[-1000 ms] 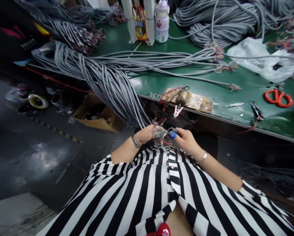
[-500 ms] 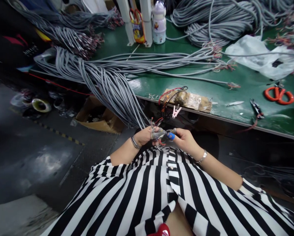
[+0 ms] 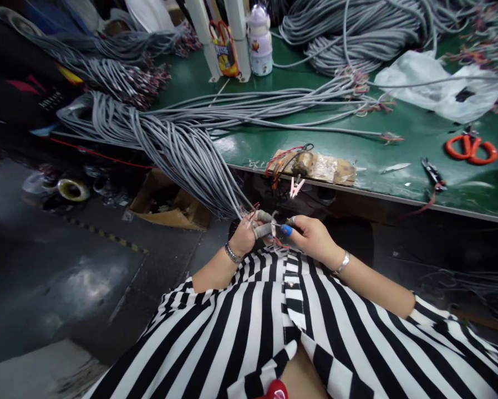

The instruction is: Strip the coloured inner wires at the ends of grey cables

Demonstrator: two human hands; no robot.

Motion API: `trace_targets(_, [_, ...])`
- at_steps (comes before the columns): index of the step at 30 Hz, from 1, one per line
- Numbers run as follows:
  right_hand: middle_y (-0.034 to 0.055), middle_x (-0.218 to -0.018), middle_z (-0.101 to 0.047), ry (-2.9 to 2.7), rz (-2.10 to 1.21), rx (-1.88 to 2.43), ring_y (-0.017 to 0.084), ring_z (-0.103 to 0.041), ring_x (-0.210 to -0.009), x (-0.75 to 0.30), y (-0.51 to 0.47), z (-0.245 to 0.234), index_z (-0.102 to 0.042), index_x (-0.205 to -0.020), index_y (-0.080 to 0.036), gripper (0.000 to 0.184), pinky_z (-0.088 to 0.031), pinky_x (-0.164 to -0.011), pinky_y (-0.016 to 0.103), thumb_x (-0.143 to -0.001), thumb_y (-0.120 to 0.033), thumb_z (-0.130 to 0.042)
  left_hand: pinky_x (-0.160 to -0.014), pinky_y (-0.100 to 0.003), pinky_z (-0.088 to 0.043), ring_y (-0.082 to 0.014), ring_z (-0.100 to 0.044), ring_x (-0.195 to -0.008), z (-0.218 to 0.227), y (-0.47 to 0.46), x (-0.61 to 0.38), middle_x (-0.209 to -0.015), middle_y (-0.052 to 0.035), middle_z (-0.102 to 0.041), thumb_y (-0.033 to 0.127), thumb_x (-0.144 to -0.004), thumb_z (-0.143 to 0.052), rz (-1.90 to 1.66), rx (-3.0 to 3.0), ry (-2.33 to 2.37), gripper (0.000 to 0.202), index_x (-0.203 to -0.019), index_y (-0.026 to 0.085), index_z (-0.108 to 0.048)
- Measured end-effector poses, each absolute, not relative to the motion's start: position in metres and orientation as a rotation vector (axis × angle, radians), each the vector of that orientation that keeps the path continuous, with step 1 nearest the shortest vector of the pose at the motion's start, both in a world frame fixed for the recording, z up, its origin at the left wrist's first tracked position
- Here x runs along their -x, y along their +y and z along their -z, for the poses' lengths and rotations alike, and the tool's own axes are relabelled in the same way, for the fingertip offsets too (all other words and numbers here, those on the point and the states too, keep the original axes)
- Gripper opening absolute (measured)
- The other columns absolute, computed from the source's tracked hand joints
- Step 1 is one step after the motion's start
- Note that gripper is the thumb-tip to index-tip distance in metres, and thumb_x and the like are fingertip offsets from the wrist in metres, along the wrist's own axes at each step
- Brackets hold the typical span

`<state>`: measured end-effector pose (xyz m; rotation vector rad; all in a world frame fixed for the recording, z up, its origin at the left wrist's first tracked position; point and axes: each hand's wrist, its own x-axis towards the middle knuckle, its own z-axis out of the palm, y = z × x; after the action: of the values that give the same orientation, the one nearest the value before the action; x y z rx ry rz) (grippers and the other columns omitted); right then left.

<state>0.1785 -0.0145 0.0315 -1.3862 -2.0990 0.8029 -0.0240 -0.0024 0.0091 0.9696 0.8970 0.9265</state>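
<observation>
My left hand [image 3: 248,234], its fingertips wrapped in grey tape, is closed on the stripped end of a grey cable [image 3: 228,197], just below the table's front edge. My right hand [image 3: 311,237], with a blue cot on the thumb, pinches the thin coloured wires [image 3: 274,237] that stick out of that cable end. The two hands almost touch over my striped lap. The cable belongs to a thick bundle of grey cables [image 3: 178,147] that hangs off the green table [image 3: 399,155].
On the table lie orange scissors [image 3: 471,149], small cutters [image 3: 432,172], a taped cardboard piece [image 3: 319,165] with clipped wires, a white plastic bag [image 3: 432,88], coiled grey cables [image 3: 357,33] and a bottle [image 3: 260,41]. A cardboard box [image 3: 166,199] and tape rolls [image 3: 72,189] sit on the floor at left.
My view has shifted slightly. My left fingers have spread a little and my hands have risen a bit toward the table edge, still working the same cable end.
</observation>
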Motion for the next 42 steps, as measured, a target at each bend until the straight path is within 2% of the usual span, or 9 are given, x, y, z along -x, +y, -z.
trace_targets(7, [0.003, -0.07, -0.054, -2.195, -0.591, 1.444, 0.014, -0.046, -0.063, -0.176, -0.019, -0.038, -0.052, -0.067, -0.019, 0.028, -0.029, -0.06, 0.028, -0.091, -0.034, -0.052, -0.058, -0.023, -0.053, -0.0127, -0.064, -0.059, -0.007, -0.009, 0.028, -0.068, -0.003, -0.068, 0.049, -0.072, -0.078, -0.913, -1.013, 0.881, 0.04, -0.079, 0.012, -0.064])
trace_targets(12, [0.0017, -0.067, -0.053, -2.148, -0.747, 1.372, 0.013, -0.045, -0.06, -0.177, -0.017, -0.034, -0.05, -0.065, -0.019, 0.033, -0.029, -0.058, 0.027, -0.092, -0.038, -0.05, -0.062, -0.024, -0.055, -0.0158, -0.069, -0.064, -0.011, -0.003, 0.033, -0.081, -0.0095, -0.074, 0.043, -0.069, -0.082, -0.776, -0.948, 0.765, 0.046, -0.099, 0.01, -0.068])
trace_targets(17, [0.0009, -0.065, -0.052, -2.129, -0.832, 1.33, 0.012, -0.043, -0.058, -0.176, -0.015, -0.031, -0.048, -0.064, -0.019, 0.033, -0.027, -0.057, 0.026, -0.091, -0.037, -0.051, -0.062, -0.023, -0.054, -0.0162, -0.07, -0.065, -0.012, 0.002, 0.037, -0.08, -0.0101, -0.074, 0.039, -0.066, -0.084, -0.72, -0.903, 0.714, 0.046, -0.099, 0.01, -0.069])
trace_targets(22, [0.001, -0.066, -0.052, -2.162, -0.745, 1.337, 0.012, -0.041, -0.058, -0.177, -0.014, -0.032, -0.049, -0.063, -0.019, 0.035, -0.028, -0.057, 0.026, -0.091, -0.039, -0.052, -0.064, -0.024, -0.055, -0.0159, -0.069, -0.064, -0.011, 0.0, 0.033, -0.073, -0.0084, -0.073, 0.038, -0.067, -0.084, -0.797, -0.913, 0.747, 0.039, -0.088, 0.01, -0.068])
trace_targets(28, [0.0026, -0.068, -0.054, -2.23, -0.604, 1.402, 0.013, -0.045, -0.061, -0.177, -0.014, -0.035, -0.054, -0.067, -0.019, 0.031, -0.028, -0.058, 0.027, -0.092, -0.037, -0.051, -0.053, -0.025, -0.05, -0.0175, -0.066, -0.057, -0.014, -0.003, 0.032, -0.066, -0.0092, -0.072, 0.064, -0.067, -0.075, -0.87, -0.921, 0.808, 0.056, -0.08, 0.01, -0.065])
trace_targets(31, [0.0037, -0.071, -0.057, -2.271, -0.548, 1.43, 0.014, -0.048, -0.063, -0.175, -0.014, -0.037, -0.057, -0.07, -0.019, 0.029, -0.028, -0.059, 0.027, -0.092, -0.037, -0.051, -0.052, -0.023, -0.048, -0.0146, -0.064, -0.054, -0.016, -0.005, 0.032, -0.063, -0.006, -0.07, 0.059, -0.059, -0.083, -0.79, -1.019, 0.855, 0.053, -0.073, 0.012, -0.063])
trace_targets(36, [0.0043, -0.074, -0.059, -2.323, -0.479, 1.418, 0.014, -0.049, -0.064, -0.182, -0.011, -0.042, -0.06, -0.073, -0.018, 0.026, -0.028, -0.058, 0.028, -0.091, -0.036, -0.054, -0.053, -0.023, -0.046, -0.0124, -0.059, -0.051, -0.013, -0.006, 0.032, -0.056, -0.0024, -0.065, 0.058, -0.063, -0.081, -0.789, -1.131, 0.947, 0.048, -0.064, 0.013, -0.063])
trace_targets(39, [0.0042, -0.072, -0.058, -2.267, -0.56, 1.4, 0.014, -0.048, -0.063, -0.195, -0.004, -0.043, -0.058, -0.069, -0.018, 0.026, -0.03, -0.059, 0.029, -0.089, -0.035, -0.056, -0.052, -0.023, -0.044, -0.0115, -0.057, -0.05, -0.006, -0.005, 0.035, -0.058, -0.0027, -0.065, 0.056, -0.064, -0.08, -0.865, -1.104, 0.933, 0.047, -0.066, 0.012, -0.063])
trace_targets(42, [0.0035, -0.07, -0.06, -2.076, -0.909, 1.336, 0.015, -0.051, -0.064, -0.206, 0.001, -0.039, -0.06, -0.068, -0.018, 0.03, -0.038, -0.061, 0.028, -0.086, -0.043, -0.059, -0.051, -0.022, -0.043, -0.0106, -0.056, -0.051, 0.0, -0.005, 0.036, -0.059, -0.002, -0.064, 0.052, -0.068, -0.079, -0.904, -1.083, 0.926, 0.042, -0.069, 0.013, -0.063])
